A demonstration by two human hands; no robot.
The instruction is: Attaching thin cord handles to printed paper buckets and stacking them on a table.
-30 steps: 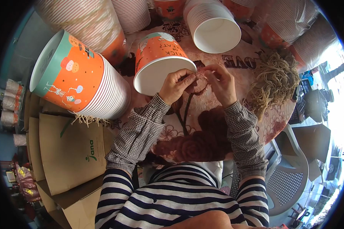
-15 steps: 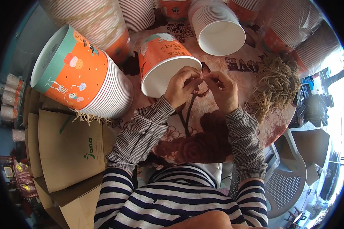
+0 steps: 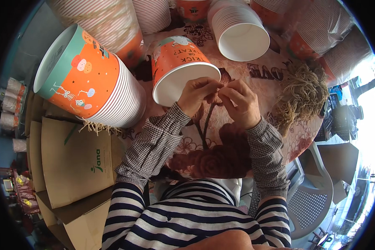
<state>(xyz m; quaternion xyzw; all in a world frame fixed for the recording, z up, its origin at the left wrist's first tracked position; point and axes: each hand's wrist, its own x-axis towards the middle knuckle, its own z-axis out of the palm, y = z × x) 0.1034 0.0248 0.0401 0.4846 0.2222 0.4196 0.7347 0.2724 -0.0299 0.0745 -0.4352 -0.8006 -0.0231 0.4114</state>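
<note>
Over the table, just right of an orange paper bucket (image 3: 166, 60) lying on its side with its white mouth toward me, my two hands meet at the fingertips. My left hand (image 3: 196, 96) is closed in a pinch close to the bucket's rim and overlaps its mouth in the picture. Opposite it, my right hand (image 3: 242, 104) pinches too, thumb against fingers. Whatever sits between the fingertips is too small to make out. To the left leans a tall stack of nested orange and green buckets (image 3: 85, 71).
Tangled tan fibre strands (image 3: 306, 93) lie at the table's right, on a flowered tablecloth (image 3: 214, 150). Farther back are a tipped white bucket stack (image 3: 243, 41) and plastic-wrapped stacks (image 3: 321, 29). An open cardboard box (image 3: 77, 162) stands left; a grey plastic chair (image 3: 310, 200) stands right.
Both hands have dropped slightly toward me, and the right hand's fingers have turned and shifted at the pinch. The fallen bucket has barely moved.
</note>
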